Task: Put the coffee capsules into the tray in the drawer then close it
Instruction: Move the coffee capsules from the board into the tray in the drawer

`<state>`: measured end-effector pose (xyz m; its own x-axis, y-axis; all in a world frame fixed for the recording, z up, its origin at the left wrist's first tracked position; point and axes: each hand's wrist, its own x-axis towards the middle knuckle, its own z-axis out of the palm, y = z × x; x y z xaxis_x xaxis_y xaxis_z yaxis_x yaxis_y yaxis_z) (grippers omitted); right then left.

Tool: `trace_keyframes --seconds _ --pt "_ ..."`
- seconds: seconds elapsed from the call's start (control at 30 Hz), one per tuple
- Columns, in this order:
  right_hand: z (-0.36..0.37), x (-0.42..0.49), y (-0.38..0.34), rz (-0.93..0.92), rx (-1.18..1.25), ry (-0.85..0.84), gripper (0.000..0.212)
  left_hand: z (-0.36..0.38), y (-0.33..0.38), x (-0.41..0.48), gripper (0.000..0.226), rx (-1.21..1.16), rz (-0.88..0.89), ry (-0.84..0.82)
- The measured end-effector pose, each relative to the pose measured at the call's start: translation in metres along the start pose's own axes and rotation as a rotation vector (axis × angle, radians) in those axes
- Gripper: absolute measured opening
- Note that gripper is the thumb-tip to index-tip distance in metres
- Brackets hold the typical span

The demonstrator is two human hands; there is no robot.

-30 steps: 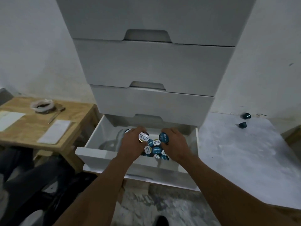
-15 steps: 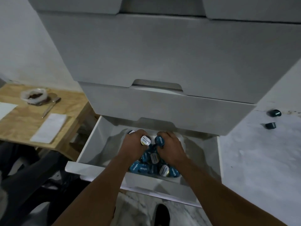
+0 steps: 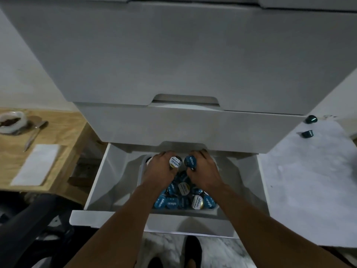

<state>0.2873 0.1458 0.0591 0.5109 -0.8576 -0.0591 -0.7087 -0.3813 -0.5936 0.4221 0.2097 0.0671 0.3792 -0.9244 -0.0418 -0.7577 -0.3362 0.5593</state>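
Just the head view here, looking pretty much straight down into the open bottom drawer (image 3: 154, 223) of a white cabinet (image 3: 173, 55).

Both arms are reaching in. The left grip (image 3: 160, 171) is curled around a white-lidded capsule (image 3: 175, 162), lid facing up. The right grip (image 3: 204, 173) has a blue-lidded capsule (image 3: 190, 161) held the same way. The two capsules sit just beside each other over the far end of the tray (image 3: 140, 171), right under the front of the drawer above. Can't tell if either hand has more tucked underneath, the fingers hide it.

The tray sits inside the drawer and it's already loaded. A pile of capsules (image 3: 181, 198) fills the near end, some lid-up, some on their sides. Off to the right on the pale surface (image 3: 309, 180) there's a stray capsule (image 3: 311, 119) by the wall and a second stray capsule (image 3: 307, 134) just in front of it, well apart from the drawer. The wooden surface (image 3: 63, 136) on the left has a sheet of paper (image 3: 36, 165) and a bowl (image 3: 11, 122), which look irrelevant to me.

What could go wrong, imo:
- These things are round and slick, so letting go onto a heap could send them rolling over the tray's rim into the drawer bottom.
- If the pile ends up too tall, a capsule could catch on the drawer above when the drawer gets pushed shut.
- Knuckles are close under that upper drawer front too.
- It'd be easy to close up and forget the two strays.
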Motion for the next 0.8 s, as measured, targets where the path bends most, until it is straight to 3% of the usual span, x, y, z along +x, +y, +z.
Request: trace_keyframes --seconds 0.53,0.8 --pt "0.01 0.007 -0.002 -0.018 -0.127 0.046 0.039 0.003 -0.017 0.015 0.041 0.161 0.107 0.008" --pt "0.013 0.011 0.0 0.008 -0.189 0.031 0.026 0.011 -0.022 0.018 0.033 0.154 0.117 0.003"
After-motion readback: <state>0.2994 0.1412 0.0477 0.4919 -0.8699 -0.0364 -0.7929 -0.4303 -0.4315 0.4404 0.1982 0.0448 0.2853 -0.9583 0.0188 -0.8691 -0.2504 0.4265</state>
